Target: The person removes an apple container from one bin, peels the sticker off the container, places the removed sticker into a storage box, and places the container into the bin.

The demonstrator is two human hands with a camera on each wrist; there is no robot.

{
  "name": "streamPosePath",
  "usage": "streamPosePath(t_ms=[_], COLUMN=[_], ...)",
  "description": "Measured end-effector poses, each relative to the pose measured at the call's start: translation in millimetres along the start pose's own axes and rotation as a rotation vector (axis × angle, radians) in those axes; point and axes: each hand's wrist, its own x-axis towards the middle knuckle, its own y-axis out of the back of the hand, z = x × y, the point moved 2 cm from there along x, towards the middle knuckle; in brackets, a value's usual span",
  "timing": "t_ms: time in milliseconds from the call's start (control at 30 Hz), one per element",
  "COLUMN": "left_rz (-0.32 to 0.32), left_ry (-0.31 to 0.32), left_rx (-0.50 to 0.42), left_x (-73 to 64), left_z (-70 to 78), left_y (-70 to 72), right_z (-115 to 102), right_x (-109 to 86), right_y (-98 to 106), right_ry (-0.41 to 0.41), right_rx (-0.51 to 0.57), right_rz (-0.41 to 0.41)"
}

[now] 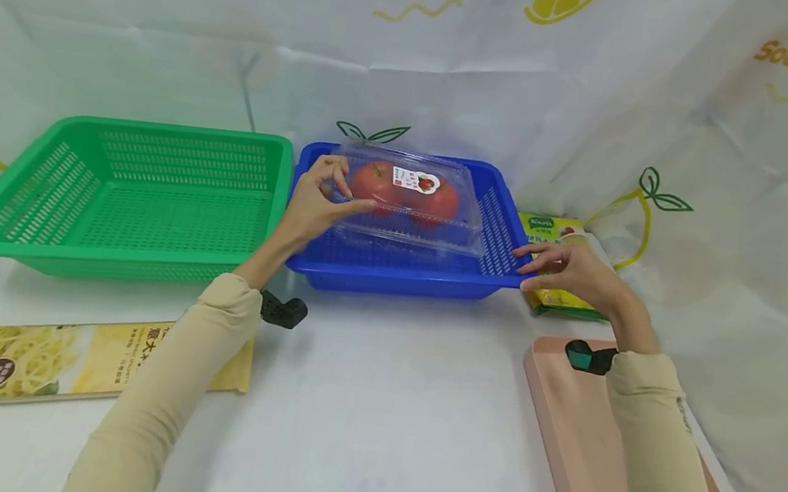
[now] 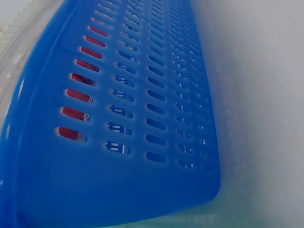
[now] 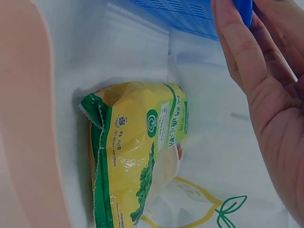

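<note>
A clear plastic clamshell box with red tomatoes and a white label lies tilted inside the blue basket. My left hand grips the box's left end, thumb along its near side. At the basket's right corner, my right hand pinches the rim, and the right wrist view shows the fingers around the blue edge. In the left wrist view, red shows through the slots of the basket wall; the left hand is outside that picture.
Left of the blue basket stands a green basket. A spaghetti packet lies in front of it, partly under the left sleeve. A yellow and green Knorr bag lies right of the blue basket, behind a pink tray.
</note>
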Motion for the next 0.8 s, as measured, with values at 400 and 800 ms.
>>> streamPosePath(t_ms=[400, 800], left_rz=[0.033, 0.055], left_ry=[0.016, 0.019], left_rx=[-0.079, -0.104], left_x=[-12.3, -27.7], left_z=[13.6, 42.3], left_y=[9.3, 17.2], right_z=[1.6, -0.3], right_x=[0.3, 1.0], right_y=[0.7, -0.5], right_ry=[-0.051, -0.040], right_rx=[0.012, 0.035], right_rz=[0.015, 0.035])
